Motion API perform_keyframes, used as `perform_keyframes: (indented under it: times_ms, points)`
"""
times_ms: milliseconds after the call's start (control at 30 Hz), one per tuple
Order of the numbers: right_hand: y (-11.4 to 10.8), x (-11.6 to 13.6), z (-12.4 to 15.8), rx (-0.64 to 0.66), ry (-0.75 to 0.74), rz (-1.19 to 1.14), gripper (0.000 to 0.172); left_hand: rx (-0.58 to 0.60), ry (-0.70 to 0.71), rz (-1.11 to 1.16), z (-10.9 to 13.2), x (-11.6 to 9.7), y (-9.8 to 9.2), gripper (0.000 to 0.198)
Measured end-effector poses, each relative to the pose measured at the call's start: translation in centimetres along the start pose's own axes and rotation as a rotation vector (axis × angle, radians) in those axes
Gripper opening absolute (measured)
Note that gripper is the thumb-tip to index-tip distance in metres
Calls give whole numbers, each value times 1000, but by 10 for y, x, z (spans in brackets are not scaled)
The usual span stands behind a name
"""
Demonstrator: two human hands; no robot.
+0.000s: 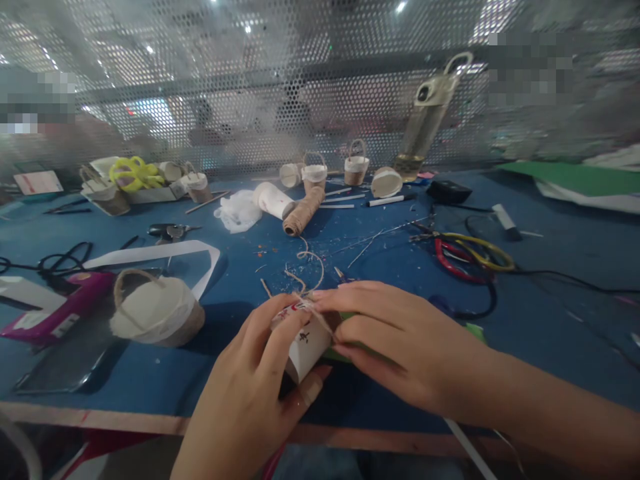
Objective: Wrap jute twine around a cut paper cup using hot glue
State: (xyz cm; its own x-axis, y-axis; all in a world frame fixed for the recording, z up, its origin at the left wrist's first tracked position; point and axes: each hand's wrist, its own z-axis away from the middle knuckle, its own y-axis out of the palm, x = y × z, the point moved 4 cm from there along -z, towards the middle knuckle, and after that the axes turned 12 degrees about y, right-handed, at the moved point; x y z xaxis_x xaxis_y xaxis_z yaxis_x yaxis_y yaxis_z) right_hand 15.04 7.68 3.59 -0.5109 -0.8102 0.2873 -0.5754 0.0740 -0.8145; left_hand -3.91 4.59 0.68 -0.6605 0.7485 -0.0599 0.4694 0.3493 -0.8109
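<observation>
My left hand (270, 360) is closed around a small white paper box (311, 348) with dark and red marks on it, thumb at its near side. My right hand (395, 333) pinches a strand of twine (320, 313) against the top and right side of the box. From there a loose length of twine (320, 263) curls back toward a brown twine spool (303, 217). Something flat and green lies partly hidden under my right hand. To the left of my left hand stands a small basket (160, 310) with a twine handle.
Red and yellow handled pliers (460, 260) lie at right among black cables. A purple box (65, 310) sits at left. Several small baskets, yellow scissors (135, 173) and a tilted water bottle (427, 123) stand along the perforated metal screen (240, 100). Green paper (580, 183) lies far right.
</observation>
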Motion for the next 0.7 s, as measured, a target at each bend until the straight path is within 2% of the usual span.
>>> perform_keyframes:
  times_ms: [233, 433, 700]
  points:
    - [-1, -1, 5, 4, 97, -136, 8, -40, -11, 18, 0, 0, -2, 39]
    - [-8, -2, 1, -90, 141, -143, 5, -53, -35, 37, 3, 1, -3, 41]
    - [-5, -6, 0, -38, 192, -209, 9, -45, 10, 9, 2, 0, -2, 40]
